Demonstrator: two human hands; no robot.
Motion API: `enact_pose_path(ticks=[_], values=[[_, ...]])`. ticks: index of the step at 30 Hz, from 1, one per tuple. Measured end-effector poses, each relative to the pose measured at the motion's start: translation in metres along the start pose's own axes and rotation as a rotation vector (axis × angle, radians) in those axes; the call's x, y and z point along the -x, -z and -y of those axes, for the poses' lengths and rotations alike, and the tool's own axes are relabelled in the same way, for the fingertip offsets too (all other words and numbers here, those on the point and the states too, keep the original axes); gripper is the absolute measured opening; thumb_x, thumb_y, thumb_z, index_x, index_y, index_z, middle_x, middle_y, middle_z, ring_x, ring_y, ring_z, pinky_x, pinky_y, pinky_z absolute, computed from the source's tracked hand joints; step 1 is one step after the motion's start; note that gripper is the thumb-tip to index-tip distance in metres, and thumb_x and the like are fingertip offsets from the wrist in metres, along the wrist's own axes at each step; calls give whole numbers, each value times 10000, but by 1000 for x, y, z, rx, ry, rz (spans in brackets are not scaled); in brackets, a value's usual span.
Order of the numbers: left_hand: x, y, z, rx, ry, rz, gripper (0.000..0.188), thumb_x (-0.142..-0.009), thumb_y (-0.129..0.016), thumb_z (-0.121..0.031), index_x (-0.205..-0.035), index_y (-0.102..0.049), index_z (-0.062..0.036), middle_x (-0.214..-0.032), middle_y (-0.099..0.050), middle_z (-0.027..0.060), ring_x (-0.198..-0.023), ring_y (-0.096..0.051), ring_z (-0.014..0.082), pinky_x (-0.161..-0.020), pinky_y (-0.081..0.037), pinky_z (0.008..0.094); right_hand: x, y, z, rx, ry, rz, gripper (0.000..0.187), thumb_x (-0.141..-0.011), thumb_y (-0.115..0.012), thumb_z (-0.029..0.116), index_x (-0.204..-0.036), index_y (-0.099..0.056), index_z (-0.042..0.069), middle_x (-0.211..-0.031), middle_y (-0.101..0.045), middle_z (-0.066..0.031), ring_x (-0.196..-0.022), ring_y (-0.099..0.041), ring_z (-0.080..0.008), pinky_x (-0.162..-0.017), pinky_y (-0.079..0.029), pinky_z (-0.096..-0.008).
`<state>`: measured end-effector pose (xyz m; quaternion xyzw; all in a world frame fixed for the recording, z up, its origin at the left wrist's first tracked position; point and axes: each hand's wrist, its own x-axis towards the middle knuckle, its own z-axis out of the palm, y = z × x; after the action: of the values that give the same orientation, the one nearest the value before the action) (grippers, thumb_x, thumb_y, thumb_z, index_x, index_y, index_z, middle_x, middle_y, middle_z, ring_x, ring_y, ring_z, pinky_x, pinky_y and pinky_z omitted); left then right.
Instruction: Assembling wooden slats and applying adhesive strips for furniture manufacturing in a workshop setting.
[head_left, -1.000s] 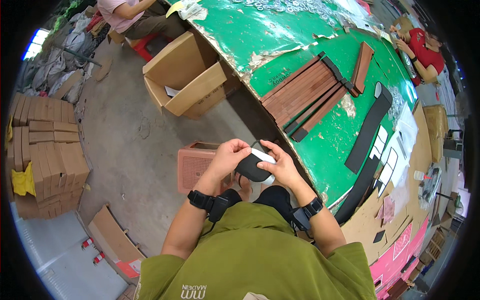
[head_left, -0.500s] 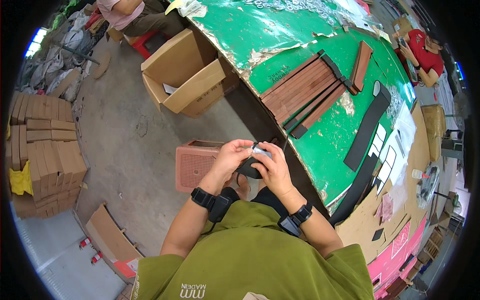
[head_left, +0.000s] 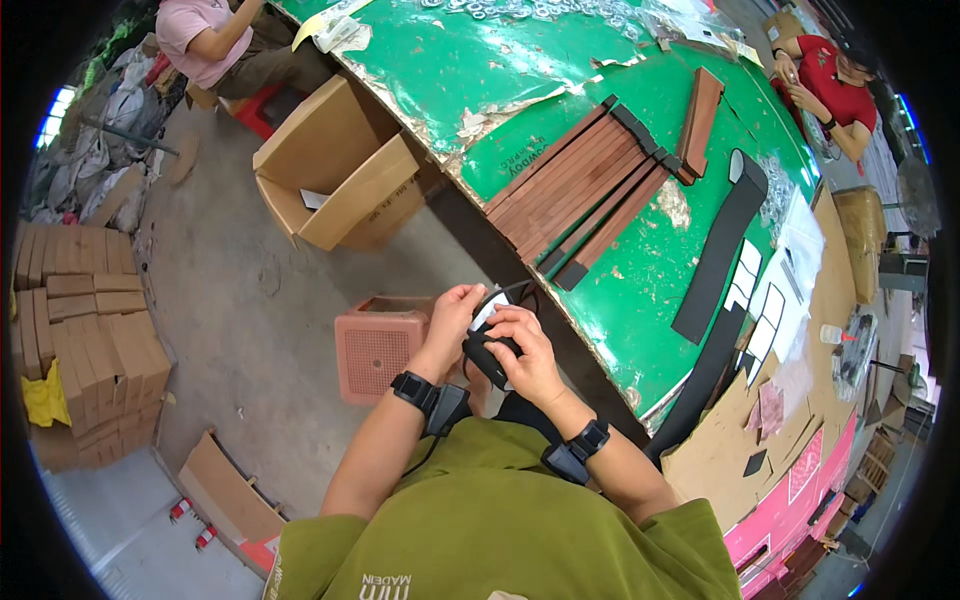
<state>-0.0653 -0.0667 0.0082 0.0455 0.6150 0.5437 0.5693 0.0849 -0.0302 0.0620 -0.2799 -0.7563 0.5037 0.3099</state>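
Observation:
Both my hands are together beside the green table's near edge, on a black strip-like piece (head_left: 484,360) with a white patch (head_left: 488,309) on it. My left hand (head_left: 452,322) pinches its upper end by the white patch, thumb against fingers. My right hand (head_left: 525,352) is closed around the black body, fingertips over the white patch. A thin black loop stands out beyond the fingers; whether it belongs to the piece I cannot tell. On the green table (head_left: 625,325) lie brown wooden slats (head_left: 575,185) with black ends and a long black strip (head_left: 715,265).
A pink plastic stool (head_left: 380,355) stands left of my hands, and an open cardboard box (head_left: 350,200) beyond it. White cut-outs (head_left: 743,272) and metal rings (head_left: 520,10) lie on the table. One person (head_left: 215,45) sits far left, another (head_left: 835,90) far right.
The piece has turned more upright in my hands, and more of its white patch shows. My left hand has shifted up along it. The whole view has swung slightly.

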Motion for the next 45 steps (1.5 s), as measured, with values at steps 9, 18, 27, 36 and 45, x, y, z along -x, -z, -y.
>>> enact_pose_path(ticks=[9,18,27,36,45], values=[[22,-33,-35,-995,-920,-1,336,-759,-748,-189,-1052,-625,-82,-942,-617,82,-757,-640,308,-670,-527,371,-27,34,-48,-652,-803,-310,167,-886,-663,72,-1040,-646,9,-922,-662,0,-798,-587,-63,-720,-475,-198],[-1,-29,-22,-1041,-803,-21,196,-785,-730,-127,-947,-659,-42,-892,-625,91,-759,-649,256,-648,-523,339,-29,34,-52,239,-442,-55,395,-870,-658,108,-1245,-580,10,-891,-636,-84,-809,-625,-218,-742,-516,-296],[4,-1,-17,-1174,-625,-99,186,-799,-720,-203,-917,-644,-82,-859,-621,62,-738,-649,256,-619,-517,361,-58,51,-58,800,-142,-75,820,-663,-815,222,-1353,-426,9,-1314,-455,-184,-1236,-424,-369,-1006,-347,-463],[-18,-55,-23,-1090,-721,-97,215,-797,-734,-179,-919,-625,-38,-904,-622,92,-804,-647,279,-661,-520,351,-62,46,-100,829,-90,-33,680,-623,-816,245,-1216,-543,54,-1421,-394,-158,-1345,-332,-363,-1075,-265,-521],[-31,-76,-9,-1116,-713,-80,227,-780,-740,-157,-924,-612,-38,-905,-617,95,-813,-640,278,-665,-521,361,-48,66,-99,804,-52,-2,637,-670,-770,216,-1247,-543,67,-1354,-495,-76,-1317,-392,-288,-1089,-251,-498]])
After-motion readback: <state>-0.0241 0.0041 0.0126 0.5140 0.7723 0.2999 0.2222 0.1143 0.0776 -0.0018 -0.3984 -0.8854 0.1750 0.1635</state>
